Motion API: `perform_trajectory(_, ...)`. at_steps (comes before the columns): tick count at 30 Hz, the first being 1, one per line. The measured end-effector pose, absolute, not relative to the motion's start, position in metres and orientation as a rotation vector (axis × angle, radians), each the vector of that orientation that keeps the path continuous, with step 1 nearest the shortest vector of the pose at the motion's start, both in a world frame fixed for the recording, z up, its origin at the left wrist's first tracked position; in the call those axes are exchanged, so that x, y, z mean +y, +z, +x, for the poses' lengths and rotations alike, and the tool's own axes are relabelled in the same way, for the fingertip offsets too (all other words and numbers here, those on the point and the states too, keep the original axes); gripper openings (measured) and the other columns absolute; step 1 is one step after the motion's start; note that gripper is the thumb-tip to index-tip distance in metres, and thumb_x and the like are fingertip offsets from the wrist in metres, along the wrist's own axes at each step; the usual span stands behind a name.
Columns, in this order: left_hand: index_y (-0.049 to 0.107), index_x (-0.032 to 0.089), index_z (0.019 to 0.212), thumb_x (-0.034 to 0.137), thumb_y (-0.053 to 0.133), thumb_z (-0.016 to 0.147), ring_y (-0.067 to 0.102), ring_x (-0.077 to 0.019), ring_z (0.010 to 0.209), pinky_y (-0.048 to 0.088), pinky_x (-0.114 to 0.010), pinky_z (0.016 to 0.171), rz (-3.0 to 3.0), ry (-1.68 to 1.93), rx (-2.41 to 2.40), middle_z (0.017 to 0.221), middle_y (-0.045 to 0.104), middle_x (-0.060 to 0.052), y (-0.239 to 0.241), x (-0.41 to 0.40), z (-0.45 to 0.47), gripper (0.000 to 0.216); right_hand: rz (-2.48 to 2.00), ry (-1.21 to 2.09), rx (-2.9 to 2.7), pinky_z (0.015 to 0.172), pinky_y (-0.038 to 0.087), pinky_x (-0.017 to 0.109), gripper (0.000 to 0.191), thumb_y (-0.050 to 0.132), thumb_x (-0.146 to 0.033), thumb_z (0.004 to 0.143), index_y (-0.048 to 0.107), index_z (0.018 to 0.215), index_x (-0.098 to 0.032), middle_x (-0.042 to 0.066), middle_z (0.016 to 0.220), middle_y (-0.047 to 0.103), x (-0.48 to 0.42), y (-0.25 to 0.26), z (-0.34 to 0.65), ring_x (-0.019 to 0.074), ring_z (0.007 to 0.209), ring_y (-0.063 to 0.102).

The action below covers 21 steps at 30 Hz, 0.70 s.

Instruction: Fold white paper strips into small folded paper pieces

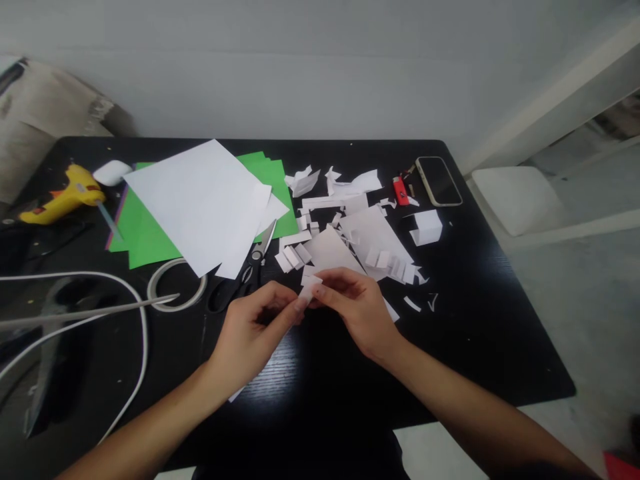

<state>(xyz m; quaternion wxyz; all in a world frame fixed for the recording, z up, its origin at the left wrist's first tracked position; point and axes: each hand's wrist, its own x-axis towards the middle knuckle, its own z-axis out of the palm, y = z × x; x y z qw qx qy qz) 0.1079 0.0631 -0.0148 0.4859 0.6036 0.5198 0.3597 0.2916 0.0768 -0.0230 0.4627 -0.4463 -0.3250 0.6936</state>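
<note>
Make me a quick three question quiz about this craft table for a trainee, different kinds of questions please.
1. True or false: both hands pinch one small white paper piece.
2. Which lies nearest the left hand? A scissors B phone C glue gun
3. Fill in: the large white sheet lies on ____ paper.

Key: 1 true, the right hand meets the left on it. 2 A. 3 green.

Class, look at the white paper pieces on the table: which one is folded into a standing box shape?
The small paper box beside the phone; it stands up alone, while the other scraps lie flat.
</note>
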Motion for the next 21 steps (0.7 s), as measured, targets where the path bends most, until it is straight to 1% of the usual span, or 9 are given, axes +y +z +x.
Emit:
perform_trajectory(4, 0.07, 0.018, 0.084, 0.033, 0.068, 0.096, 0.067, -0.0124, 0.063, 0.05, -0.021, 0.057, 1.469, 0.858, 1.251, 0.073, 0.074, -0.001, -0.0148, 0.0623, 0.1081, 0.019, -1.127, 1.666, -0.787, 0.079, 0.065, 0.036, 0.024, 0.091, -0.035, 0.073, 0.078, 0.089, -0.023, 0.0, 0.08, 0.076, 0.0764, -0.0236, 0.2909, 0.0171, 0.073, 0.073)
perform_trajectory(12, 0.071, 0.018, 0.086, 0.035, 0.069, 0.095, 0.068, -0.0131, 0.064, 0.049, -0.021, 0.056, 1.466, 0.817, 1.264, 0.073, 0.075, -0.001, -0.0158, 0.0605, 0.1091, 0.019, -1.162, 1.614, -0.796, 0.072, 0.062, 0.031, 0.023, 0.092, -0.031, 0.07, 0.078, 0.086, -0.022, -0.001, 0.077, 0.076, 0.0764, -0.0221, 0.2902, 0.0153, 0.07, 0.072)
perform_trajectory(21, 0.073, 0.018, 0.088, 0.034, 0.069, 0.094, 0.068, -0.0132, 0.063, 0.05, -0.022, 0.056, 1.452, 0.804, 1.25, 0.073, 0.075, -0.001, -0.0149, 0.059, 0.1084, 0.018, -1.182, 1.603, -0.822, 0.075, 0.062, 0.034, 0.023, 0.092, -0.033, 0.07, 0.078, 0.085, -0.022, 0.0, 0.077, 0.076, 0.0771, -0.0207, 0.2907, 0.0167, 0.072, 0.072)
